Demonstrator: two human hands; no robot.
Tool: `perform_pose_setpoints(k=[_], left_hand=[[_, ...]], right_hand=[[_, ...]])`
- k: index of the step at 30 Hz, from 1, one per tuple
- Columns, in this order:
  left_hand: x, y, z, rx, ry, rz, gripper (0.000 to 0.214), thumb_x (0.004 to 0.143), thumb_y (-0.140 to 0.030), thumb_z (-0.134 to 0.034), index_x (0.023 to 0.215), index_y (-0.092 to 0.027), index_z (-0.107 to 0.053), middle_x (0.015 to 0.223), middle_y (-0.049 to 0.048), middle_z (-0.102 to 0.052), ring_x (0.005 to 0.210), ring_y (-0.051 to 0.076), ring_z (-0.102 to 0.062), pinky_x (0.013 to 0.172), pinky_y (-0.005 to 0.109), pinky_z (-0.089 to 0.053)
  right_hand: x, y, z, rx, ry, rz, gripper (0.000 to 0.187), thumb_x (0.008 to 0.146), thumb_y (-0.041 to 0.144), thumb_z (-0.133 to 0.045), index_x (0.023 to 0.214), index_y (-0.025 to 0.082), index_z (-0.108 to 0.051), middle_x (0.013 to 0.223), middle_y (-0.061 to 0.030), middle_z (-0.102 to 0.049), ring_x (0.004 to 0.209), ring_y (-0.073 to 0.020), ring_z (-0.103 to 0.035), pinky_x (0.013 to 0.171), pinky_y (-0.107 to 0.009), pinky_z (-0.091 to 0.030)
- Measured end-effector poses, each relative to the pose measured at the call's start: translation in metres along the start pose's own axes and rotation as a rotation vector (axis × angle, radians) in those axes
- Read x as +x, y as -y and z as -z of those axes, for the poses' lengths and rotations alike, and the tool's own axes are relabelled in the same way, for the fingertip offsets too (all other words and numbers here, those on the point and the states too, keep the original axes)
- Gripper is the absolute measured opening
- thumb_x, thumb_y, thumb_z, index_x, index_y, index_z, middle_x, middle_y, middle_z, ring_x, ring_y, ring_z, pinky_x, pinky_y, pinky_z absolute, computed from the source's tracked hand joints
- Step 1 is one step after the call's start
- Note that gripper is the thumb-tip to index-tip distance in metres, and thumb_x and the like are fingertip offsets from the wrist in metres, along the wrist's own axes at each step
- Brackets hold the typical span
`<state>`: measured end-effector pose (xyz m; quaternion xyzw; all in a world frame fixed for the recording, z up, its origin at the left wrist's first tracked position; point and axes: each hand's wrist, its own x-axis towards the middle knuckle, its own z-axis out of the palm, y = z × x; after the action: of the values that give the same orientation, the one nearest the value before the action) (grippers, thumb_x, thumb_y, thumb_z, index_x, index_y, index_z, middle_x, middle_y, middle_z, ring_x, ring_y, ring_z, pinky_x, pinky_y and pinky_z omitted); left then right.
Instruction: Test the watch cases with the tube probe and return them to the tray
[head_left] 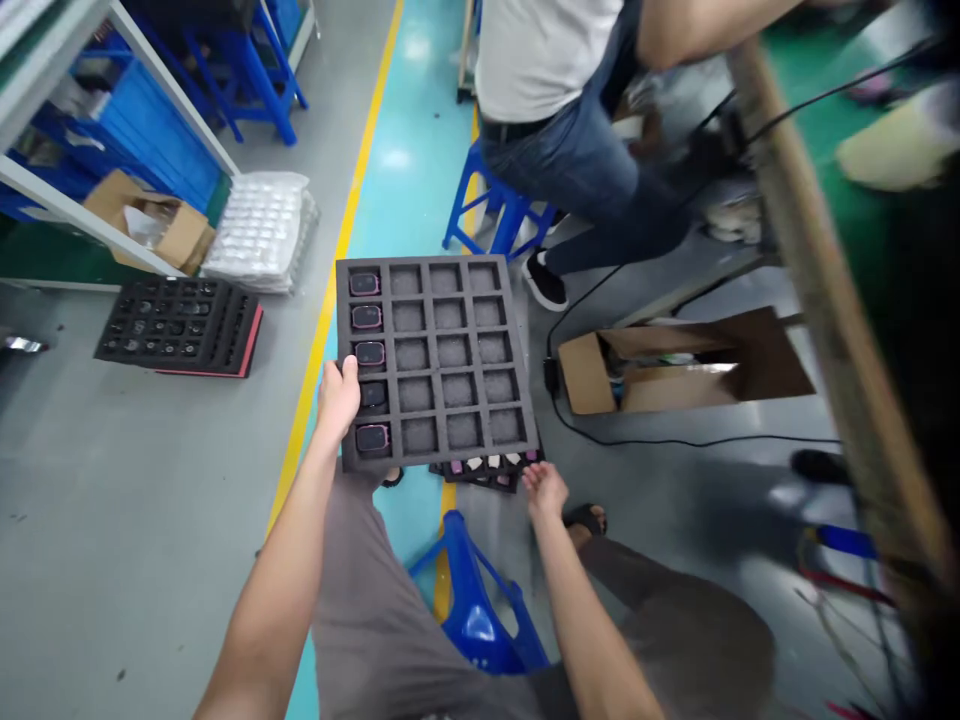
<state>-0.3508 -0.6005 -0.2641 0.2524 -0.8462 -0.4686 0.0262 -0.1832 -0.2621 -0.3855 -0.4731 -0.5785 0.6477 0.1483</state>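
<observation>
A black foam tray (435, 352) with square compartments is held out in front of my body, over the floor. My left hand (341, 398) grips its left edge, with the thumb on top and the other fingers hidden beneath. Small watch-like devices with dark faces (367, 317), several with pinkish rims, sit in the left column. The other columns show bare foam. By the tray's lower right corner is my right hand (545, 490), fingers loosely bent and apart, holding nothing visible. Partly under the tray, a darker tray (495, 480) with small white and purple pieces lies lower down.
A blue stool (480, 600) stands between my legs. Another person (570, 130) sits ahead on a blue stool. An open cardboard box (675, 375) and a cable (675, 442) lie right, beside a workbench (840, 260). Left are stacked foam trays (176, 322) and bubble-wrapped packs (262, 225).
</observation>
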Motion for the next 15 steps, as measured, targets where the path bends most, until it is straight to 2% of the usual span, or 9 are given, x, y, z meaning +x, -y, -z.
perform_pose_setpoints(k=[3,5,6,8,9,10,12,15], left_hand=[[-0.06,-0.017,0.037,-0.088,0.07,-0.02,0.028,0.099,-0.05,-0.059,0.096,-0.022,-0.058,0.117,0.0206,-0.072,0.125,0.038,-0.065,0.109,0.051,-0.048],[-0.101,-0.022,0.055,-0.135,0.096,-0.025,0.028,0.099,-0.048,-0.06,0.1,-0.02,-0.06,0.12,0.0197,-0.072,0.124,0.036,-0.066,0.108,0.047,-0.049],[-0.123,-0.023,0.062,-0.157,0.105,-0.025,0.028,0.099,-0.047,-0.061,0.102,-0.02,-0.06,0.12,0.0188,-0.073,0.122,0.034,-0.067,0.108,0.045,-0.049],[-0.166,-0.025,0.073,-0.2,0.122,-0.025,0.028,0.097,-0.047,-0.063,0.101,-0.019,-0.062,0.117,0.017,-0.074,0.118,0.032,-0.069,0.105,0.043,-0.051],[-0.188,-0.025,0.078,-0.223,0.13,-0.026,0.029,0.096,-0.047,-0.063,0.1,-0.018,-0.062,0.115,0.0159,-0.074,0.115,0.03,-0.069,0.104,0.042,-0.051],[-0.209,-0.026,0.084,-0.248,0.139,-0.027,0.031,0.095,-0.048,-0.064,0.099,-0.018,-0.063,0.112,0.0148,-0.074,0.112,0.03,-0.07,0.103,0.041,-0.052],[-0.248,-0.028,0.095,-0.301,0.161,-0.029,0.034,0.093,-0.051,-0.063,0.097,-0.017,-0.064,0.104,0.0127,-0.074,0.105,0.028,-0.071,0.1,0.041,-0.054],[-0.284,-0.033,0.112,-0.381,0.2,-0.028,0.036,0.086,-0.052,-0.063,0.093,-0.016,-0.065,0.088,0.008,-0.071,0.089,0.026,-0.071,0.093,0.043,-0.058]], right_hand=[[-0.07,0.069,0.049,-0.021,-0.038,0.275,0.039,0.1,0.053,-0.06,0.115,0.018,-0.068,0.095,-0.0024,-0.071,0.079,-0.0158,-0.068,0.076,-0.031,-0.057],[-0.131,0.103,0.069,-0.061,0.059,0.435,0.036,0.092,0.053,-0.07,0.108,0.021,-0.073,0.099,-0.0036,-0.074,0.089,-0.0191,-0.069,0.085,-0.034,-0.057],[-0.164,0.117,0.075,-0.119,0.201,0.531,0.029,0.088,0.048,-0.077,0.1,0.022,-0.077,0.101,-0.0052,-0.076,0.094,-0.0218,-0.07,0.09,-0.037,-0.056],[-0.227,0.139,0.081,-0.496,0.66,0.982,0.019,0.1,0.037,-0.064,0.107,0.025,-0.078,0.112,-0.0079,-0.078,0.104,-0.0241,-0.068,0.095,-0.04,-0.053],[-0.254,0.147,0.083,-0.68,0.798,1.155,0.021,0.104,0.029,-0.059,0.113,0.026,-0.077,0.117,-0.0074,-0.078,0.106,-0.0239,-0.066,0.094,-0.04,-0.051],[-0.278,0.154,0.085,-0.825,0.848,1.279,0.021,0.104,0.024,-0.058,0.116,0.025,-0.076,0.117,-0.0073,-0.079,0.106,-0.0242,-0.065,0.09,-0.04,-0.049],[-0.311,0.165,0.093,-1.056,0.9,1.432,0.015,0.102,0.024,-0.063,0.112,0.021,-0.074,0.113,-0.0081,-0.078,0.105,-0.026,-0.063,0.085,-0.04,-0.047],[-0.336,0.172,0.109,-1.186,0.905,1.607,0.01,0.102,0.026,-0.063,0.101,0.018,-0.07,0.105,-0.0082,-0.075,0.102,-0.0259,-0.062,0.082,-0.041,-0.047]])
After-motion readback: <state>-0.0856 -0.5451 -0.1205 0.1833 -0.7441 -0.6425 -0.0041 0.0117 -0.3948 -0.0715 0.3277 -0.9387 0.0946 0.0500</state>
